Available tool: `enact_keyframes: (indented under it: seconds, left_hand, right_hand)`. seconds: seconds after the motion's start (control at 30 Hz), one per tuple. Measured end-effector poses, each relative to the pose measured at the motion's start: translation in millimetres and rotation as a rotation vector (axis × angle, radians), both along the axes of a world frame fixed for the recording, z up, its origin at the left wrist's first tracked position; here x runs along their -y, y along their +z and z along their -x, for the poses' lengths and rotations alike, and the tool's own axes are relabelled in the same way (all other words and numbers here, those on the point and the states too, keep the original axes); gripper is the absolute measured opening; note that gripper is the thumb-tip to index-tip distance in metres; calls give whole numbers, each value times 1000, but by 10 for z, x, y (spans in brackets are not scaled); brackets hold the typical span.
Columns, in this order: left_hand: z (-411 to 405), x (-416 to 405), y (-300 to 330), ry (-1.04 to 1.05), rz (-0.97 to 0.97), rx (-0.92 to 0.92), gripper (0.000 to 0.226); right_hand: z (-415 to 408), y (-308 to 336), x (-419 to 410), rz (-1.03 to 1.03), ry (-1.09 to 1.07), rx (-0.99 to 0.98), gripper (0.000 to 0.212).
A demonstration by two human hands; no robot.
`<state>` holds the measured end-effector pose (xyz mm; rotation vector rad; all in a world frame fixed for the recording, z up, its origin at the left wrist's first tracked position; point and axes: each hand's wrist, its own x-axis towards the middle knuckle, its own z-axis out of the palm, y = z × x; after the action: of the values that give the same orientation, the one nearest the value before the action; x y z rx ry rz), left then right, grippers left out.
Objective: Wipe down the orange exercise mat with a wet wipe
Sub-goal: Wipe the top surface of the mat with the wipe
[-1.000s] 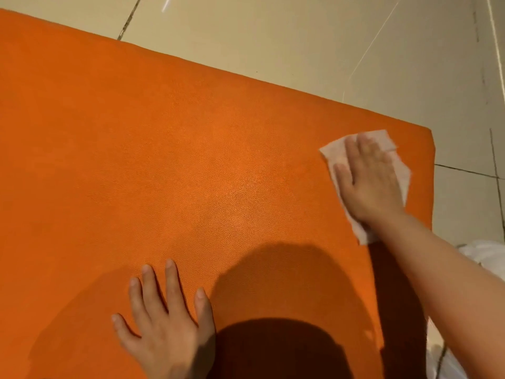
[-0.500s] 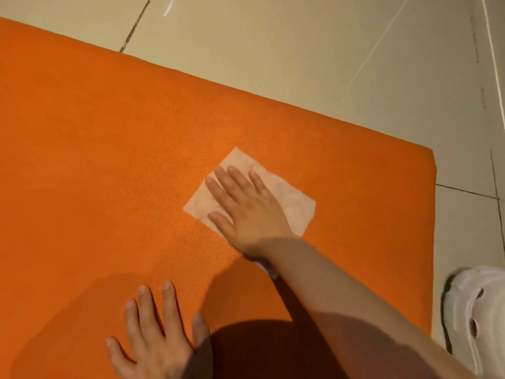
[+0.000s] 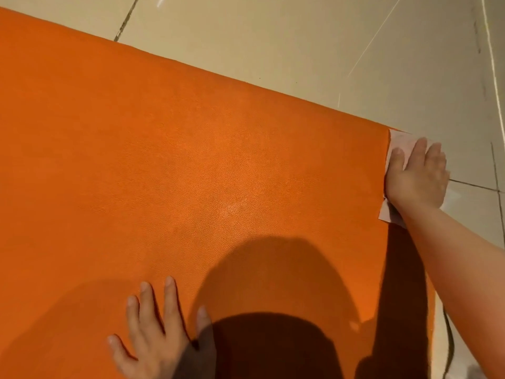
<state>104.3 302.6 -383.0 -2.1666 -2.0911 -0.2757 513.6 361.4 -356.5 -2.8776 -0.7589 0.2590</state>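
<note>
Two hands: both of mine are in the head view, each laid flat.
Head view, mat: the orange exercise mat (image 3: 191,173) lies flat on the tiled floor (image 3: 300,36) and fills most of the view; its far edge runs diagonally from upper left to the right, and its right end edge drops down past my right wrist.
Head view, wipe: the wet wipe (image 3: 399,144) sits at the mat's far right corner, mostly hidden under my right hand; one pale corner shows beyond my fingertips and another pokes out beside my wrist.
Head view, writing: I can read no label or lettering on the mat or the wipe.
Head view, right hand: my right hand (image 3: 418,176) presses the wipe down at the corner, fingers (image 3: 419,151) straight and held together, not curled; the outer fingers reach past the mat's end edge over the floor. My forearm stretches out from the lower right.
Head view, left hand: my left hand (image 3: 153,332) rests palm down on the near part of the mat, fingers spread and straight, holding nothing.
Head view, shadow: a dark shadow of my head and arm falls across the mat's near half, between the two hands.
</note>
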Motion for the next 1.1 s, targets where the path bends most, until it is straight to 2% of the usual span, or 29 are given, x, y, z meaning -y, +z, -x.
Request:
enact_keyframes:
  seconds: [0.1,0.17,0.37,0.53,0.63,0.7,0.8,0.9,1.0,1.1]
  left_hand:
    - [-68,-123,225,88,153,330,68]
    - [-89,-355,370,127,184,425,72]
    - [104,-1514,182,-11,215,188,68]
    - [92,-1563,118,0,184,174,67]
    - [100,-1586,98,1,190,147,67]
    - [104,-1613,102,-1,184,129,66]
    - [65,-1613,112,-1,188,124,66]
    - [80,-1626,86,2,178,119,64]
    - [209,-1660,-26,-95,128,14,62]
    - [227,-1650,-89,-91,20,-70,58]
  right_hand:
    - [-34,1,7,-10,-7,2,66]
    - [-45,-8,3,-20,-6,-1,65]
    - [-33,-34,-5,-34,-6,28,66]
    - [31,-5,-116,7,-54,21,62]
    - [248,3,-413,9,-170,2,62]
    - [518,-12,-698,18,-146,-16,65]
    - [1028,-11,-1232,3,27,-25,67]
    - [1727,20,-1786,-27,320,-78,67]
    - [2487,58,-2231,-4,668,-143,66]
    - [2724,49,-2426,60,869,-168,65]
